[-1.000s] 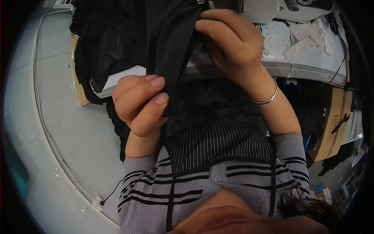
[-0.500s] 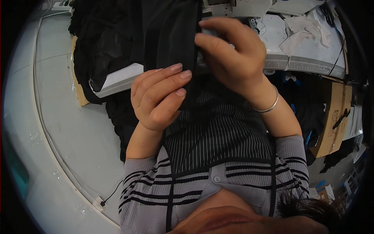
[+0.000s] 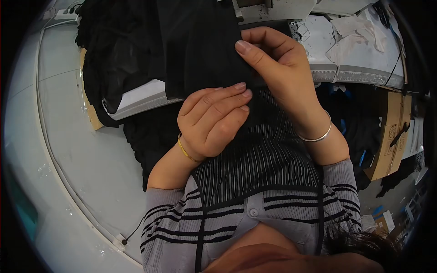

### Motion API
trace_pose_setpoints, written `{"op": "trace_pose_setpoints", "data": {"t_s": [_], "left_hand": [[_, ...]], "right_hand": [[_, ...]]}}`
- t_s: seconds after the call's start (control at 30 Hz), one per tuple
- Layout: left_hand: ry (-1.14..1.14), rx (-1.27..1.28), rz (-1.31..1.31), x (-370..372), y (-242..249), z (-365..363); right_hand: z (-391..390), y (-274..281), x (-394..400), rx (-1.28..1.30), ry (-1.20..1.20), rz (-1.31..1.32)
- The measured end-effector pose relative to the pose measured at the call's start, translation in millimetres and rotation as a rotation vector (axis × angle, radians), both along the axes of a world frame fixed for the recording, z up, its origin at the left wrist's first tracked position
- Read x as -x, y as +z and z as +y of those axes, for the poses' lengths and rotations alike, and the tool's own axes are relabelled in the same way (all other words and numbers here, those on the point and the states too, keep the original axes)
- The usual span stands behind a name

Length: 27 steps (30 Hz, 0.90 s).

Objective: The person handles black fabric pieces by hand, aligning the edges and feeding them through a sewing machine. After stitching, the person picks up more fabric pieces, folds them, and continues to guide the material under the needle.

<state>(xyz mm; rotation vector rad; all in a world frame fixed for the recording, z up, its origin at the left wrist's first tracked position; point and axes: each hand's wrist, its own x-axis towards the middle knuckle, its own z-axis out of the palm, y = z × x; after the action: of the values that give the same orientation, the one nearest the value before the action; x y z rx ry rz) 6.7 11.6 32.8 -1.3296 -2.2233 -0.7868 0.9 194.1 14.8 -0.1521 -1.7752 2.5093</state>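
A piece of black fabric (image 3: pixel 205 54) hangs over the front of the worktable and reaches down to both hands. My left hand (image 3: pixel 214 118), with a yellow bangle at the wrist, has its fingers closed on the fabric's lower edge; its thumb is mostly hidden. Higher up and to the right, my right hand (image 3: pixel 282 59), wearing a silver bangle, pinches the right edge of the fabric between thumb and fingers. Part of a machine (image 3: pixel 273 11) stands just beyond the right hand.
A ruler strip (image 3: pixel 359 76) runs along the worktable's front edge. More black cloth (image 3: pixel 118 54) is heaped at left. Pale scraps (image 3: pixel 359 34) lie on the right of the table. A cardboard box (image 3: pixel 390 132) stands at right, and a cable (image 3: pixel 50 150) runs along the left.
My left hand has moved right, bringing its bangle into view. My right hand has gone from loosely curled fingers to a pinch on the fabric edge. The fabric is spread wider.
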Motion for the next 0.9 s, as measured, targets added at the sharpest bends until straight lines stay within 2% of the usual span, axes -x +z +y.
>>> {"op": "trace_pose_setpoints", "data": {"t_s": [0.1,0.27,0.4,0.6,0.8,0.9], "left_hand": [[0.017,-0.014,0.028,17,0,7],[0.068,-0.043,0.184,50,5,14],[0.031,0.012,0.145,52,13,15],[0.112,-0.039,0.218,66,12,16],[0.074,0.038,0.193,86,19,11],[0.073,0.054,0.299,99,18,8]], "right_hand": [[-5,-2,7,0.026,-0.07,0.059],[-4,-1,11,0.126,-0.025,0.034],[-7,-4,10,0.211,-0.043,0.076],[-1,0,9,0.178,0.056,0.046],[-5,-2,9,0.195,0.054,0.029],[-5,-4,13,0.192,0.035,0.058]]}}
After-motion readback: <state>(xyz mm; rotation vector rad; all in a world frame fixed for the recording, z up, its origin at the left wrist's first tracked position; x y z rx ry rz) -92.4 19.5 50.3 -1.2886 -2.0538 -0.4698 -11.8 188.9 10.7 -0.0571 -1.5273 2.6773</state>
